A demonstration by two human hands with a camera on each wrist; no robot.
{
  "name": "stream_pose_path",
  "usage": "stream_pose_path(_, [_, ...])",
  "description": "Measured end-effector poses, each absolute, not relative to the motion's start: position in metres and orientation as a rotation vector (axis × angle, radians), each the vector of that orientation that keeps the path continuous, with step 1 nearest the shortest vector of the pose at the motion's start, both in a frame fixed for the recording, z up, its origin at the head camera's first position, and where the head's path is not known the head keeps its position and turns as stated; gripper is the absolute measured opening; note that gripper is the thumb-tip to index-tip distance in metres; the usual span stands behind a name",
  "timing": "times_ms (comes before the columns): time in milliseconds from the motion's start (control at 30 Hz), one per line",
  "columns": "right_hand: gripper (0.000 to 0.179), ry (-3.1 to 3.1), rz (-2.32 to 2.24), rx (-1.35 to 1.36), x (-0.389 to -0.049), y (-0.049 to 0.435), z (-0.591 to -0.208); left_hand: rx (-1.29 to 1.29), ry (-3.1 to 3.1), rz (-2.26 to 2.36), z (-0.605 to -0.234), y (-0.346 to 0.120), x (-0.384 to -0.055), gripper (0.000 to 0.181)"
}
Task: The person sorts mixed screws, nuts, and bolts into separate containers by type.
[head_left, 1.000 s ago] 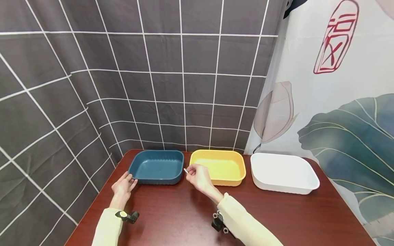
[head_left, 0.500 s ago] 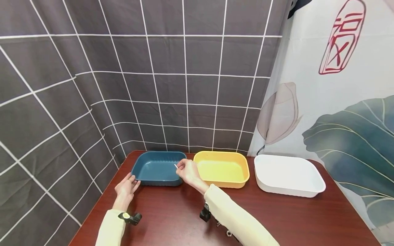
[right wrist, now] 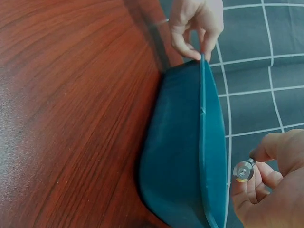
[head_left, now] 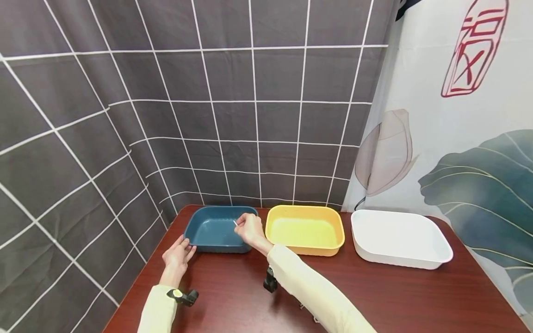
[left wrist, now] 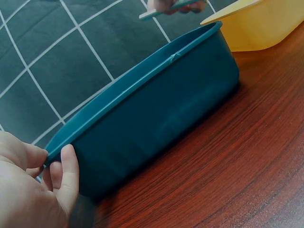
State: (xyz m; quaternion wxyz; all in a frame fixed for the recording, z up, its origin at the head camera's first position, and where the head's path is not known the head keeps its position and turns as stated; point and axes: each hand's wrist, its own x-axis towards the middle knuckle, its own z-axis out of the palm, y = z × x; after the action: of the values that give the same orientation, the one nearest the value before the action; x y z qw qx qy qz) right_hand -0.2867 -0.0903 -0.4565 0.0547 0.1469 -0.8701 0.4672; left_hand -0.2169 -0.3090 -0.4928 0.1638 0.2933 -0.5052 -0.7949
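A dark blue-green tub [head_left: 218, 226] stands at the left of the table. My left hand [head_left: 176, 255] pinches its near left rim between thumb and fingers, as the left wrist view also shows. Over the tub's right part, my right hand [head_left: 250, 229] holds a thin pale rod [head_left: 235, 223] between thumb and fingertips. Seen end-on in the right wrist view, the rod has a round metal end [right wrist: 243, 172]. What kind of thing it is I cannot tell. Above the rim level, the rod [left wrist: 151, 14] shows as a light strip in the left wrist view.
A yellow tub [head_left: 306, 249] stands right of the blue-green one, with a white tub [head_left: 399, 259] farther right. All three are on a reddish-brown wooden table [head_left: 233, 291]. Behind rises a grey cloth with white grid lines [head_left: 275, 120]; a printed curtain [head_left: 416, 69] hangs at the right.
My right hand has moved left with the rod, from the gap between the blue-green and yellow tubs to over the blue-green tub. My left hand keeps its hold on the rim.
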Motion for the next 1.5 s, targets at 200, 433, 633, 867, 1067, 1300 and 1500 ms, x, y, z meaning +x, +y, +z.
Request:
stream_pose_path(200, [0.006,-2.627,1.369,0.456,-0.292,-0.099,-0.462,0.854,-1.430,-2.262,-0.494,-0.309,-0.217,0.052])
stream_pose_path(433, [0.007,-2.709,1.274,0.434,-0.298,-0.109,-0.466,0.834,-1.435,-2.267,-0.495,-0.310,-0.219,0.052])
stream_pose_path(633, [0.007,-2.765,1.206,0.406,-0.299,-0.116,-0.470,0.823,-1.429,-2.263,-0.496,-0.309,-0.219,0.052])
stream_pose_path(867, [0.009,-2.783,1.147,0.407,-0.298,-0.118,-0.472,0.773,-1.410,-2.243,-0.500,-0.307,-0.218,0.046])
stream_pose_path(1067, [0.010,-2.792,1.124,0.421,-0.299,-0.120,-0.474,0.819,-1.435,-2.236,-0.499,-0.308,-0.220,0.050])
stream_pose_path(1300, [0.022,-2.813,1.105,0.413,-0.299,-0.123,-0.476,0.820,-1.422,-2.257,-0.497,-0.308,-0.218,0.051])
stream_pose_path(1500, [0.016,-2.788,1.099,0.437,-0.301,-0.120,-0.477,0.815,-1.420,-2.249,-0.499,-0.309,-0.219,0.051])
